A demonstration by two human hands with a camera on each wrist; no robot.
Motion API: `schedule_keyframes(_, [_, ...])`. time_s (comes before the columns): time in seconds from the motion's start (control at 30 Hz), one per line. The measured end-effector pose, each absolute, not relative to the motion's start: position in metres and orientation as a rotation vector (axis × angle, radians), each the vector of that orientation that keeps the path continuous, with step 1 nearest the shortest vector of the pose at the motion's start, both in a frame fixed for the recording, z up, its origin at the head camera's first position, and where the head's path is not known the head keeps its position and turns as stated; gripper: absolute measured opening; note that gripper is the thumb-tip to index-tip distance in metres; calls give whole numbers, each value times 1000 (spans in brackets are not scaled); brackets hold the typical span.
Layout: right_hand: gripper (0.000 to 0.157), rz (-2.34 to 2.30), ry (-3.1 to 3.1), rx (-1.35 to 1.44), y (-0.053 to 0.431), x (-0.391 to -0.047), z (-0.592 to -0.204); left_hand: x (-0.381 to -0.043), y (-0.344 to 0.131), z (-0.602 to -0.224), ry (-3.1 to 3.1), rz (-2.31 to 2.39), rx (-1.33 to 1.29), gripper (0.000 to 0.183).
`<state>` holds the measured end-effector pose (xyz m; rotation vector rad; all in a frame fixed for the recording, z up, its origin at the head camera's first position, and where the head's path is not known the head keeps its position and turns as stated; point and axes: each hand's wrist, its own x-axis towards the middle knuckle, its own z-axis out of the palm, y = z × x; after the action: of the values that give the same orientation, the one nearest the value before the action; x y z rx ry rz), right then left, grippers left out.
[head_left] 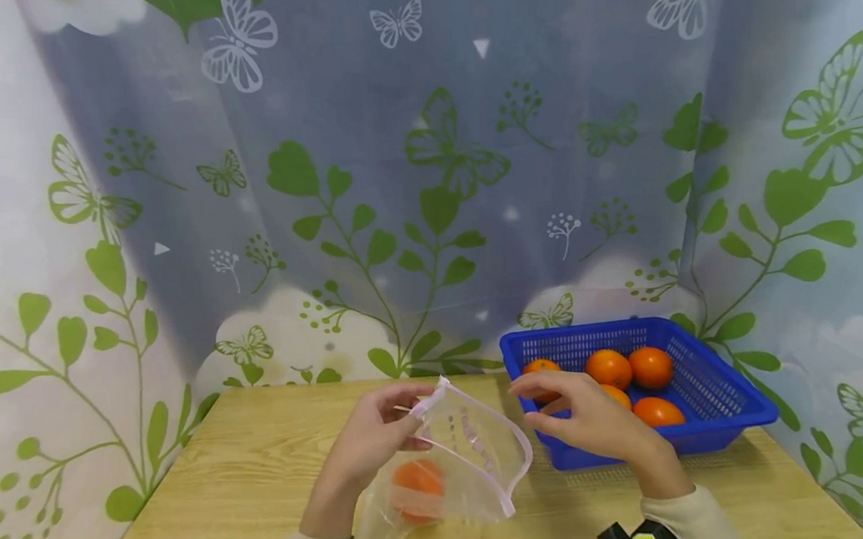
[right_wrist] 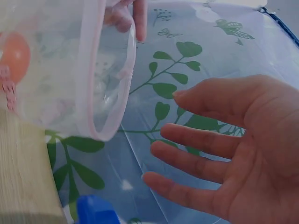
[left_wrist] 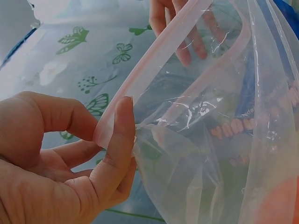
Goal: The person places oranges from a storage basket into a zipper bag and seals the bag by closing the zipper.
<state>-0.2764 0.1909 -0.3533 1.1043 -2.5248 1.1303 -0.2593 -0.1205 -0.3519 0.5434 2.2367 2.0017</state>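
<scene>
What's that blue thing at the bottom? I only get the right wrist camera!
Observer: It's a blue basket with several orange fruits in it.
Operator: Ooh! And what's the left hand doing? I just see some fingers.
Observer: The left wrist view shows the left hand pinching the edge of the clear bag.
Operator: Which side of the bag is the basket on?
Observer: The person's right, on the wooden table.

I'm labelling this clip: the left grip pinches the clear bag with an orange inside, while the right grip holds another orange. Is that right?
Not quite: the right grip holds nothing; the right wrist view shows it open and empty. The left grip does pinch the clear bag with an orange inside.
</scene>
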Motion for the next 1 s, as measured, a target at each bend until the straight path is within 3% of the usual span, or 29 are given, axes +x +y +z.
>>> schedule_keyframes(0.6, [31, 690, -2798, 1020, 224, -315, -328, -261, -118, -354, 2227, 2028, 511, 43])
schedule_keyframes(1.0, [27, 593, -2929, 1012, 240, -343, -315, -261, -109, -353, 2242, 2121, 379, 39])
